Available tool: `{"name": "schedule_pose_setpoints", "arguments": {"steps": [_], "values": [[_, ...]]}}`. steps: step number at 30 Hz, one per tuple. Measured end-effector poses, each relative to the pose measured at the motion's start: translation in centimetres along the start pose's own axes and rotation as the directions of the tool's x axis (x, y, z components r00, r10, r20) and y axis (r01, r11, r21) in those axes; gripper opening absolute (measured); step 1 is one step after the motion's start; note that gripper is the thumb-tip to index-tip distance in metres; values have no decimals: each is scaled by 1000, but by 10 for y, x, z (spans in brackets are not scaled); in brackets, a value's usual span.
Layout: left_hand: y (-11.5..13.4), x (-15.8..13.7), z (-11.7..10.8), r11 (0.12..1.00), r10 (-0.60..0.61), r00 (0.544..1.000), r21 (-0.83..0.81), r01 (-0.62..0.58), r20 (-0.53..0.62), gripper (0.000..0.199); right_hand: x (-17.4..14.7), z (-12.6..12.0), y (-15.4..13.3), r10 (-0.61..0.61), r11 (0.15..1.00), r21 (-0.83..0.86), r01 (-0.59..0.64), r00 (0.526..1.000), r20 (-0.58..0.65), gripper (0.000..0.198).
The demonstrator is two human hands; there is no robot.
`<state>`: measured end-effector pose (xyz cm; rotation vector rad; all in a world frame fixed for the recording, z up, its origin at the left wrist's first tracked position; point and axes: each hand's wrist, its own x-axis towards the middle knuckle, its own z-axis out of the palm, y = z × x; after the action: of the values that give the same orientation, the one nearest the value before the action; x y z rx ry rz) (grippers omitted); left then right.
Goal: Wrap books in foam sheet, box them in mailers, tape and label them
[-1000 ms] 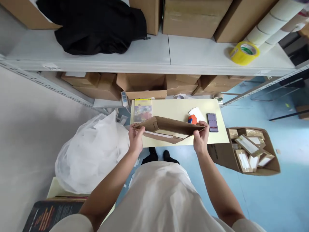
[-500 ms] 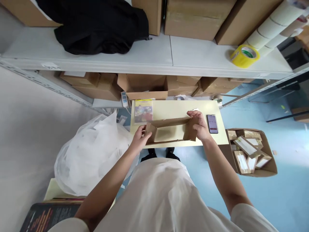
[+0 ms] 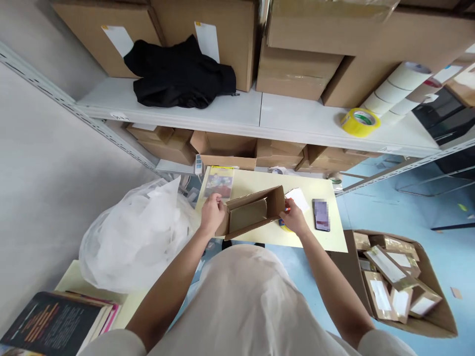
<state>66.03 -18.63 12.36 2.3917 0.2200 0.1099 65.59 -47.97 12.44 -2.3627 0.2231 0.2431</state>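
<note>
Between my two hands is a small brown cardboard box (image 3: 252, 228), tilted, with its right end higher; a pale surface shows through its frame. My left hand (image 3: 213, 215) grips its left end, fingers closed on the cardboard. Closed on the right end is my right hand (image 3: 294, 217). Just beneath the right hand a yellow and blue round item (image 3: 285, 227) is partly hidden. A white paper (image 3: 298, 199) lies beyond that hand. At the table's back left is a book in a clear wrap (image 3: 218, 184). To the right lies a phone (image 3: 321, 215).
Shelves with cartons stand ahead, holding a black garment (image 3: 181, 76) and yellow tape (image 3: 360, 122). A white plastic bag (image 3: 129, 242) bulges at the left, above stacked books (image 3: 52, 321). A big carton (image 3: 441, 316) of small parcels stands on the floor at right.
The box has swung from level to slanted, its right end raised, and my right hand has come left with it. The white paper and yellow-blue item now show. The camera view has shifted.
</note>
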Motion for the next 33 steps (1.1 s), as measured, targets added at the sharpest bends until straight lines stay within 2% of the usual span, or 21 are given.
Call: {"name": "schedule_pose_setpoints", "arguments": {"steps": [3, 6, 10, 12, 14, 16, 18, 21, 24, 27, 30, 33], "values": [[4, -7, -5, 992, -108, 991, -58, 113, 82, 40, -6, -6, -7, 8, 991, -132, -7, 1000, 6, 49], [7, -30, -14, 990, -128, 968, -24, 136, 217, 60, -7, -6, -14, 17, 974, -225, -23, 999, -29, 45], [17, -65, -23, 990, -136, 926, 26, 135, 352, 68, -6, 0, -20, 33, 963, -266, -50, 997, -67, 39], [24, -74, -23, 994, -105, 900, 76, 80, 423, 72, -4, 3, -23, 34, 960, -276, -55, 996, -78, 37], [28, -74, -23, 991, -68, 881, 135, 4, 468, 57, -1, 4, -26, 31, 956, -289, -55, 996, -86, 36], [28, -64, -23, 975, -59, 903, 217, -38, 425, 29, 0, 2, -27, 14, 952, -303, -42, 995, -94, 37], [23, -50, -25, 955, -78, 950, 296, -16, 303, 11, -1, -1, -25, -32, 949, -315, -1, 995, -97, 39], [11, -29, -31, 945, -108, 986, 321, 62, 128, 13, -9, -3, -21, -138, 943, -315, 106, 987, -79, 41], [8, -19, -30, 951, -71, 996, 304, 54, 46, 21, -18, 0, -20, -224, 929, -311, 199, 974, -46, 42], [17, -19, -19, 956, 11, 998, 293, -29, 61, 30, -22, 5, -25, -246, 900, -370, 230, 969, 5, 47], [26, -20, -6, 968, 77, 984, 225, -112, 160, 33, -18, 6, -32, -258, 871, -406, 277, 961, 104, 50], [22, -19, -4, 960, 172, 944, 167, -225, 283, 35, -11, 3, -33, -320, 853, -363, 376, 925, 206, 52]]}}
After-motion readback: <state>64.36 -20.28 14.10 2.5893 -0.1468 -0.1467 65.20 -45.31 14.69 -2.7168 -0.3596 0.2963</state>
